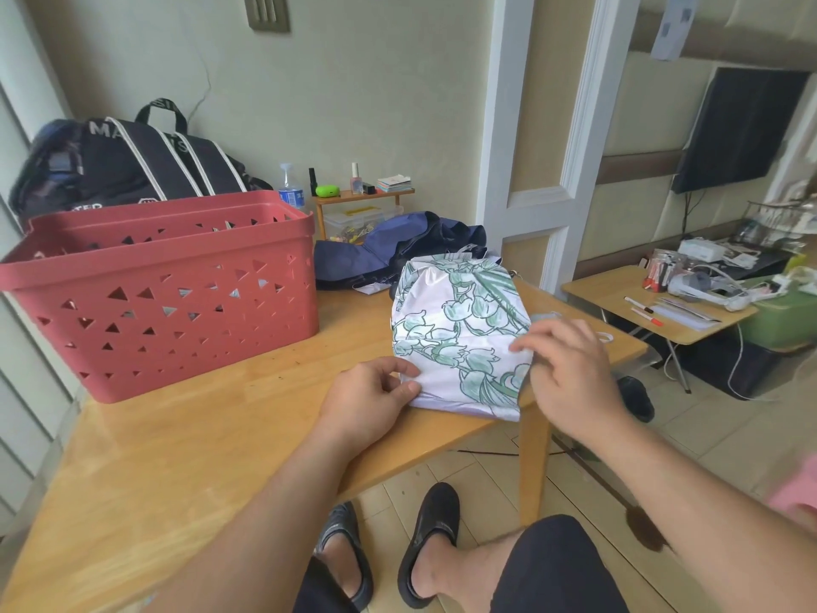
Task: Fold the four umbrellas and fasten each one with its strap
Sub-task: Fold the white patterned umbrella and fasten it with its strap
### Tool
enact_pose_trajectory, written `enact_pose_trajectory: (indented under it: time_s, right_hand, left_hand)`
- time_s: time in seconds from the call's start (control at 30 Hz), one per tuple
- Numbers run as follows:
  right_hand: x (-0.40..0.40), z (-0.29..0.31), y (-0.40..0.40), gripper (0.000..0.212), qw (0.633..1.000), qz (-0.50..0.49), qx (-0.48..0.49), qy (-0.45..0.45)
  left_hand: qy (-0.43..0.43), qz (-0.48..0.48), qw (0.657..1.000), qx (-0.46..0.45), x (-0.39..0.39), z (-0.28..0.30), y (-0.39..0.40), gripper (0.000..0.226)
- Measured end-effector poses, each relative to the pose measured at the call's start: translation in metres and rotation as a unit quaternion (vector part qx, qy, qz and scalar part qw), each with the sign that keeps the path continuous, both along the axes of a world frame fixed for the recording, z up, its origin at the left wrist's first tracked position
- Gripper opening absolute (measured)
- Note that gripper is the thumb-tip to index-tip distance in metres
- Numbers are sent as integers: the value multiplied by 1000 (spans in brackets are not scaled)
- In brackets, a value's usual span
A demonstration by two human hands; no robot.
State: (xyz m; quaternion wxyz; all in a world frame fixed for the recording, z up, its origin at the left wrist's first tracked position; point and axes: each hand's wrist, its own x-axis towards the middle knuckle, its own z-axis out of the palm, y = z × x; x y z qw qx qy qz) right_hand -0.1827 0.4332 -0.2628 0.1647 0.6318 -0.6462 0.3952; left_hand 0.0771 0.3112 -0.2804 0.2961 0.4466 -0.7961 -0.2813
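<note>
A white fabric umbrella printed with green flowers [460, 338] lies collapsed on the pale wooden bench [212, 435], close to its right front corner, its loose canopy gathered into a wide, flat bundle. The left hand [371, 395] pinches the near left edge of the canopy between thumb and fingers. The right hand [570, 369] rests over the right side of the bundle with fingers bent, the fingertips touching the cloth; whether it actually grips a fold or the strap is hard to tell, since a grey piece under the palm is mostly hidden.

The main risk is the position: the bundle sits at the bench edge, over the leg, so a firm tug while rolling could drag it off onto the tiled floor. The canopy looks slippery and still broad, so uneven pleats would likely spring open when one hand lets go to find the strap. If the strap stays buried under the cloth, the roll may loosen during the search.

A crumpled navy blue fabric umbrella [398, 254] lies just behind, next to the red perforated plastic basket [163, 294]; its loose cloth touches the white one's far end and could snag in the roll.
</note>
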Motion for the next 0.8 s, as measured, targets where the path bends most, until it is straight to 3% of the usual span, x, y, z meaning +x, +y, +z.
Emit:
enact_pose_trajectory:
  time_s: [0.07,0.13,0.2,0.3,0.47,0.57,0.63,0.7,0.8]
  right_hand:
    - [3,17,-17,39,993,36,115,14]
    - [1,20,-42,36,955,31,278,100]
    - [-6,16,-62,42,917,-13,375,138]
    - [-15,10,-78,51,902,-26,415,120]
    - [-12,-2,-74,61,894,-12,438,94]
    - [-10,-5,-70,64,890,-16,447,94]
    - [-8,-3,-69,66,888,-22,451,85]
    - [-8,-1,-66,74,878,-27,473,72]
    - [-13,5,-56,84,846,-45,526,70]
  left_hand:
    - [-20,0,1000,-8,-1,1,3,11]
    - [-47,0,999,-19,-2,3,6,14]
    - [-90,2,995,-43,-4,3,7,20]
    - [-160,11,983,-91,-10,1,5,30]
    - [-235,30,970,-56,-22,21,2,50]
    - [-177,-36,971,-158,-52,38,-4,49]
    - [-185,-99,965,-160,-73,37,-10,45]
    - [-295,-135,937,-127,-82,27,-17,46]
    - [-430,-146,889,-51,-79,15,-24,69]
